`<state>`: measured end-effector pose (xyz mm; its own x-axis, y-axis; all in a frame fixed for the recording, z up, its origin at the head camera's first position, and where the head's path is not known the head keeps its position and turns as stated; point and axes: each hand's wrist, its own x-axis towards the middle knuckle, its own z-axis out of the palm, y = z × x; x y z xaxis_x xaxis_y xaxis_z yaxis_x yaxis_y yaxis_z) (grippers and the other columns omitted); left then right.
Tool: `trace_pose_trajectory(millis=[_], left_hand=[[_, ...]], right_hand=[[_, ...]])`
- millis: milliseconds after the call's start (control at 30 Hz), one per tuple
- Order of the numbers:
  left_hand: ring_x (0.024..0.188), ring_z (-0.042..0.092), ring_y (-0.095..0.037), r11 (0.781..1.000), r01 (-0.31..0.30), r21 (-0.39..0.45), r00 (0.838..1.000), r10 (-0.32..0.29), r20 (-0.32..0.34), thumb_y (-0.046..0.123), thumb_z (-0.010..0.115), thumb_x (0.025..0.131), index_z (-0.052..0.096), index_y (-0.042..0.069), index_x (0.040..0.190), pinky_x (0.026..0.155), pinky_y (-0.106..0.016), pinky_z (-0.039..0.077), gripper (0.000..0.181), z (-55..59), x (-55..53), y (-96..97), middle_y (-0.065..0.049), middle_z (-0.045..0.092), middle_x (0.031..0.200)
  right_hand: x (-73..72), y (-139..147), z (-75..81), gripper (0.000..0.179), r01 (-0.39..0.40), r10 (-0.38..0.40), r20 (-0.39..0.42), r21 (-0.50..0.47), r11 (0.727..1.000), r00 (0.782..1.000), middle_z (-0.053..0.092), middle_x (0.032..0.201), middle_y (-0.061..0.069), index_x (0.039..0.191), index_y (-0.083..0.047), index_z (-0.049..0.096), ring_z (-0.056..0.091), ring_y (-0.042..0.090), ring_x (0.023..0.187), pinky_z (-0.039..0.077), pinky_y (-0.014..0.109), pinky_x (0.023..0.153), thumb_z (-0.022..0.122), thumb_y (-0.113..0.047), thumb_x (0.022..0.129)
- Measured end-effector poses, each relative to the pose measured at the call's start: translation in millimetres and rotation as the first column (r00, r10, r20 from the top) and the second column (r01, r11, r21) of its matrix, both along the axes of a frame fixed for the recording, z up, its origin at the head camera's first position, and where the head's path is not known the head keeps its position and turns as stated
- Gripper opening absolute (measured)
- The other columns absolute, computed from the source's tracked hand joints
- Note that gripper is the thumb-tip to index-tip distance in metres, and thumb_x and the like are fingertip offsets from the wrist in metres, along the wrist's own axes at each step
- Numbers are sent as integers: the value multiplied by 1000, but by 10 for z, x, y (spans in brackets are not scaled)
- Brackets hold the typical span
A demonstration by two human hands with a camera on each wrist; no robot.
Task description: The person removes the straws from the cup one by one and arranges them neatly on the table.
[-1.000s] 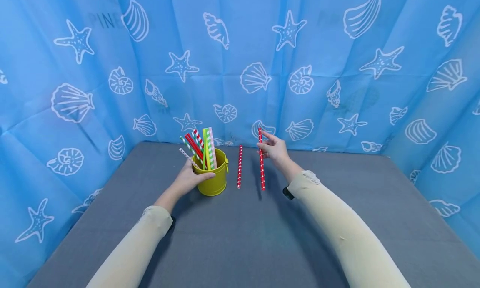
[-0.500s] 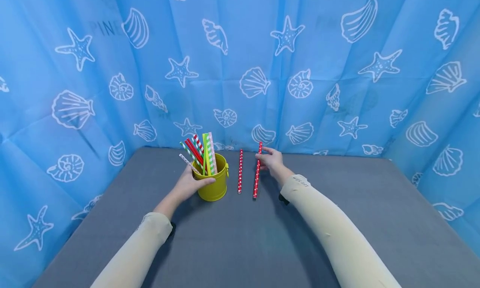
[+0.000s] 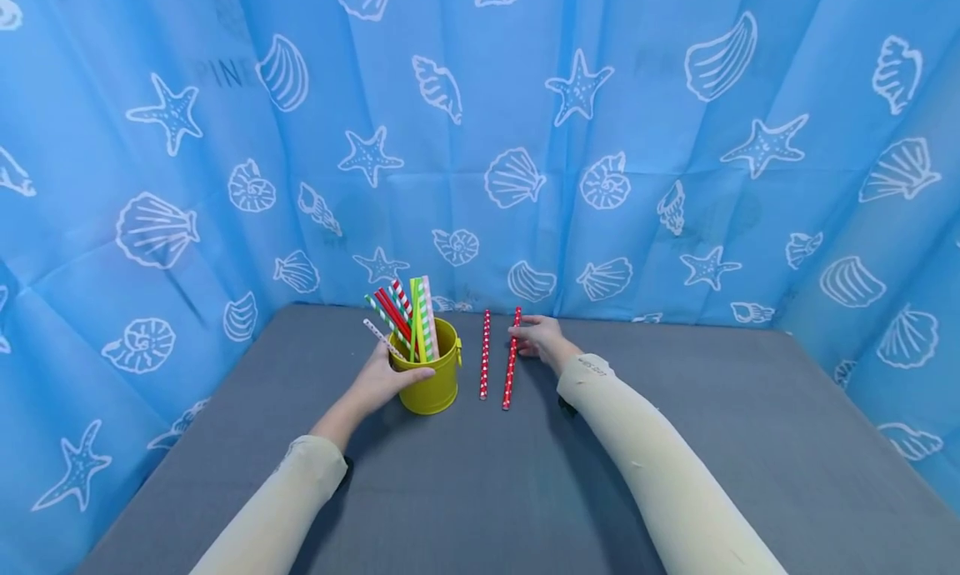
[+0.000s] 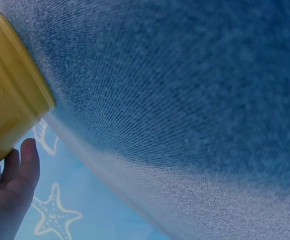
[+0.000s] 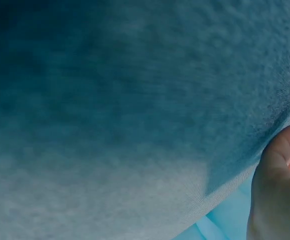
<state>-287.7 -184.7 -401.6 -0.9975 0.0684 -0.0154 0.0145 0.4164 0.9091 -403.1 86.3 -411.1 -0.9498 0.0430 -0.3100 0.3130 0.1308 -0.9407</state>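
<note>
A small yellow metal bucket (image 3: 429, 392) stands upright on the grey table, filled with several paper straws (image 3: 420, 321) in striped, red, yellow-green and pale patterns. My left hand (image 3: 381, 382) grips the bucket from its left side, thumb across the front; some fingers (image 4: 29, 162) show beside it in the left wrist view. With my right hand (image 3: 542, 340) I pinch a red straw with white dots (image 3: 510, 377) near its far end, at the table surface. Just left of it lies a second red dotted straw (image 3: 484, 358), roughly parallel and apart from it.
A grey cloth-covered table (image 3: 480, 492) spreads out under both arms. Behind and at the sides hangs a blue curtain (image 3: 465, 100) with white shells and starfish, meeting the table's far edge.
My right hand has lowered the red dotted straw to the table and shifted it left, nearer the other one. The left hand keeps its hold on the bucket. The head view has tilted up slightly.
</note>
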Motion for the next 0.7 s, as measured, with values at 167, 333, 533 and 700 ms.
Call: trace_pose_trajectory(millis=[167,333,533,700], left_hand=[[131,39,-35,1000,8,7,1000,-8,-1,42,79,80,19,6,150,109,-53,31,99,7,5,22,-19,35,147],[131,39,-35,1000,6,3,1000,-6,7,42,79,80,19,6,150,109,-53,31,99,16,18,34,-19,35,147],[132,38,-36,1000,-2,3,1000,2,16,42,79,80,18,7,150,109,-54,30,100,12,14,14,-19,33,148],[132,38,-35,1000,3,-1,1000,-3,13,42,79,80,18,7,150,109,-53,30,99,14,0,-4,-19,33,147]], right_hand=[[-34,-3,-18,52,-4,2,31,60,998,1000,64,121,17,141,-6,49,60,13,65,53,29,63,66,-13,93],[-101,-3,-43,49,-3,-3,70,96,995,998,65,120,13,138,-7,52,59,13,65,50,28,60,68,-15,92],[-189,1,-72,52,-16,7,85,102,995,996,65,121,15,140,-6,49,60,13,64,49,26,57,68,-12,92],[-219,18,-57,60,-157,144,79,213,964,986,63,119,19,147,-9,41,62,21,82,51,31,65,67,-17,93]])
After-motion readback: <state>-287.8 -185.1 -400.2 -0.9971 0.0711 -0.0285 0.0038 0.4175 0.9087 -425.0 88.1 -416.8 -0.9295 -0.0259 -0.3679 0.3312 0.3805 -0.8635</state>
